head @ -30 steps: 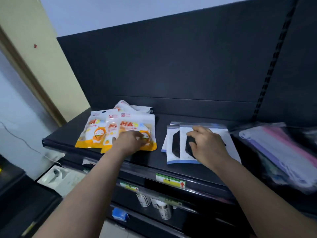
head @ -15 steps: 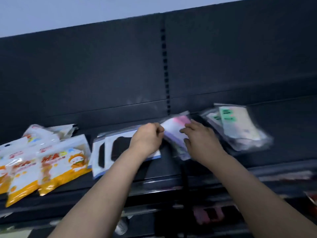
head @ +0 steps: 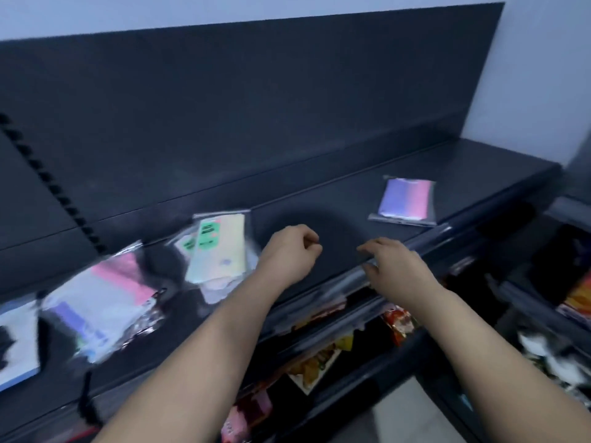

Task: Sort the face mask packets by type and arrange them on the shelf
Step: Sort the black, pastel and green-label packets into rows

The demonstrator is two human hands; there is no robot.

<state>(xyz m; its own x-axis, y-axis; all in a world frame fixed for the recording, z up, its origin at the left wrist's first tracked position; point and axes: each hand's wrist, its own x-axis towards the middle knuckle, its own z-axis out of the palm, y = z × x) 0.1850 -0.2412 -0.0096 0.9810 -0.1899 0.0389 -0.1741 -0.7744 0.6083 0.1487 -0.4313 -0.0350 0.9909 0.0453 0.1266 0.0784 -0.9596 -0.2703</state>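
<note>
A dark shelf (head: 351, 193) ran across the view with a tall back panel (head: 256, 91) behind it. On it lay 4 groups of face mask packets. At the far left edge sat a white packet with a black mask (head: 16, 343), partly cut off. Next to it lay a blurred clear packet of pink and purple masks (head: 99, 302). Further right was a pale packet with green labels (head: 217, 247), resting over others. Well apart, toward the right end, a purple-to-pink packet (head: 404, 203) lay flat and alone.

The left hand (head: 289, 255) hovered over bare shelf just beside the green-labelled packet, fingers curled into a loose fist, holding nothing. The right hand (head: 395, 265) was over the shelf's front edge, fingers spread loosely and palm down, empty; whether it touched the edge could not be told.
</note>
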